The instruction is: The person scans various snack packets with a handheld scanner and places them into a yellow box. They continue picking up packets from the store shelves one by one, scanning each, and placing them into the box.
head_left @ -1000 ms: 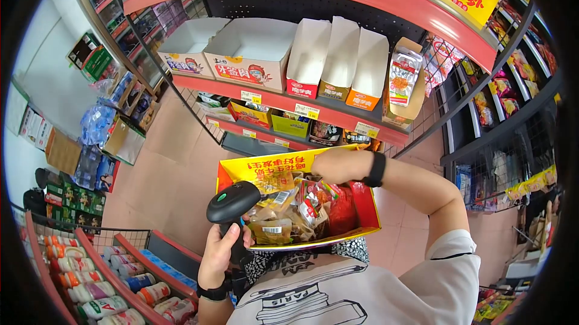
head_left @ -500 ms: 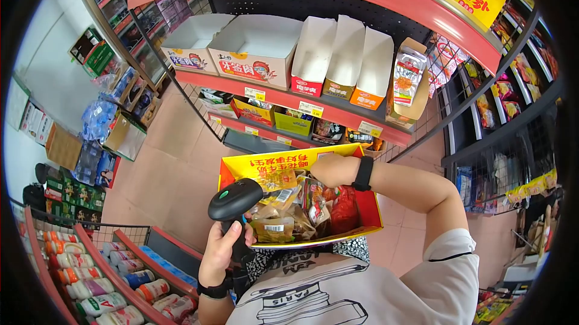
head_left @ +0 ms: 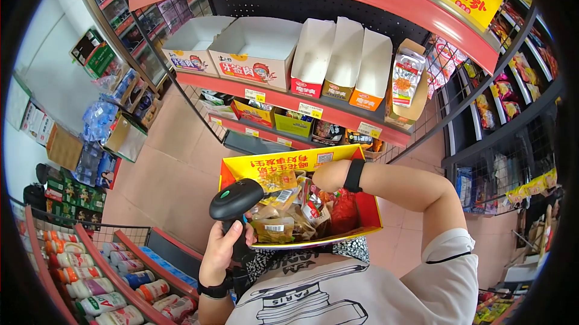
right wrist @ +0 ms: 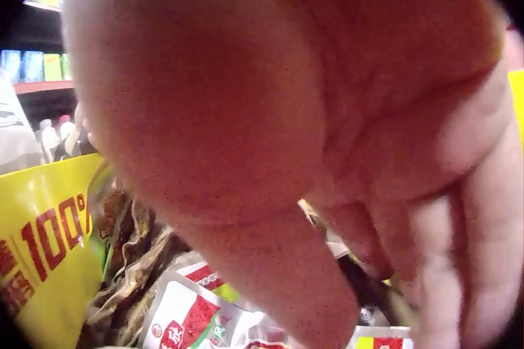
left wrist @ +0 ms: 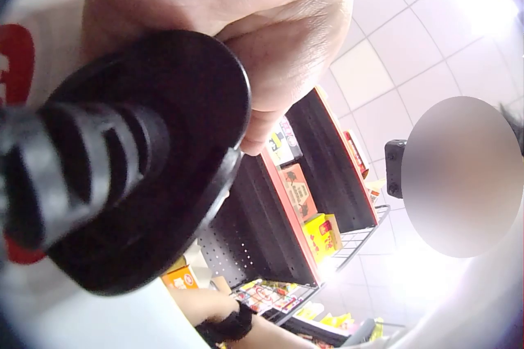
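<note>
My left hand grips the handle of a black barcode scanner, its head over the left end of a yellow and red carton. In the left wrist view the scanner's ribbed cable end looms close below the palm. Inside the carton lie several snack packets, among them a red one. My right hand reaches down into the carton by its far wall. In the right wrist view the thumb and fingers point down, apart and fairly straight, over white and red packets; the fingertips run out of frame.
In front stands a red-edged shelf with open display boxes and one box of silver packets. Bottles fill a rack at lower left. Cartons are stacked at the left wall; another snack rack is at right.
My right hand and wrist have shifted a little to the left inside the carton, and a printed code on its far wall now shows. The left hand keeps its hold on the scanner.
</note>
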`<action>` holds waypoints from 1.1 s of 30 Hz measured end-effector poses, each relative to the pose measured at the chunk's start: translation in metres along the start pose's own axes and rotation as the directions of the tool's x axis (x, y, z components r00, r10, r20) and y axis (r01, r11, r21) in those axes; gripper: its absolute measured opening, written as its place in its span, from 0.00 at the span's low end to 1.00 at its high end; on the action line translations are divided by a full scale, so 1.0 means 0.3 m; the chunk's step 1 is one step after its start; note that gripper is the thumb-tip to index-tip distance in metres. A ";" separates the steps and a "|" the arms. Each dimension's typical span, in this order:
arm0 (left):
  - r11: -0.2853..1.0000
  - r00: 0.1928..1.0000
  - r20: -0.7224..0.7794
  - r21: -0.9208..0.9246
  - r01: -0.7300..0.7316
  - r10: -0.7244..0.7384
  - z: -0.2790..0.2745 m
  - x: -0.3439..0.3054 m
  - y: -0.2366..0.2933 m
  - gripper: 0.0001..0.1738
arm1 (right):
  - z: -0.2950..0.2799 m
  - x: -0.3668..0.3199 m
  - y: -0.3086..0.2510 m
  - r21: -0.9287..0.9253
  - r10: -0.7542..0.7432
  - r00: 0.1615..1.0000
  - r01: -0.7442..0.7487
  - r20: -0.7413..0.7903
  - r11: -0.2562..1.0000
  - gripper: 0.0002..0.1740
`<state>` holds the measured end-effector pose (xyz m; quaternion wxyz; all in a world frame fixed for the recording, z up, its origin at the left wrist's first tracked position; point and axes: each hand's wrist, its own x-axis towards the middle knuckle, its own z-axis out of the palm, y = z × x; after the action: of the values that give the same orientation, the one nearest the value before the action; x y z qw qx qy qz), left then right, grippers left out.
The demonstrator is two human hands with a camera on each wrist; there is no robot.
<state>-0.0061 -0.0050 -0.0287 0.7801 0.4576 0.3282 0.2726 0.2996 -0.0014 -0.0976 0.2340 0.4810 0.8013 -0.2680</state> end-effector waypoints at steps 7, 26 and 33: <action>1.000 1.000 -0.001 -0.019 0.003 -0.003 -0.005 0.000 -0.003 0.18 | -0.035 -0.041 -0.062 0.037 0.122 0.968 -0.116 -0.222 0.993 0.05; 0.999 1.000 0.020 0.040 0.009 -0.009 -0.009 -0.005 -0.008 0.19 | -0.224 -0.253 -0.072 0.404 0.149 0.448 0.552 -0.881 0.730 0.09; 0.997 0.988 0.155 0.075 -0.033 0.021 -0.028 -0.007 -0.019 0.20 | -0.174 -0.214 -0.039 0.463 0.198 0.449 0.620 -0.871 0.634 0.08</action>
<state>-0.0132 -0.0044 -0.0364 0.7810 0.5115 0.2713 0.2339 0.3104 -0.0131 -0.0156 -0.4621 0.4775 0.6781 -0.3143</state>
